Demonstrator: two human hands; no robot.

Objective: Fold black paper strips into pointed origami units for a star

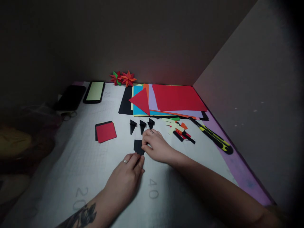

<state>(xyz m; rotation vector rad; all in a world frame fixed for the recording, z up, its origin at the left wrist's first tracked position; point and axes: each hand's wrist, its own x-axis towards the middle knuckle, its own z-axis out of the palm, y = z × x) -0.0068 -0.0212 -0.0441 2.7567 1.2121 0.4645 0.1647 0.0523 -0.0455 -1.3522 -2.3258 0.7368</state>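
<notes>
A small black piece of paper (138, 146) lies on the white sheet between my hands, with at least one corner that looks folded. My left hand (128, 169) pinches its lower edge, a ring on one finger. At the paper's right edge, my right hand (154, 144) has its fingers curled closed on it. Just beyond stand three folded black paper pieces in a row: a left one (132, 126), a middle one (142, 126) and a right one (151, 123). To the left is a small stack of paper squares (106, 132), red on top with black beneath.
Coloured paper sheets (178, 98) lie at the back, a red triangle (141, 101) on top. Paper scraps (178, 128) and a yellow-black utility knife (213, 137) are at right. Two paper stars (128, 78) lean near the wall. A phone (94, 91) lies back left.
</notes>
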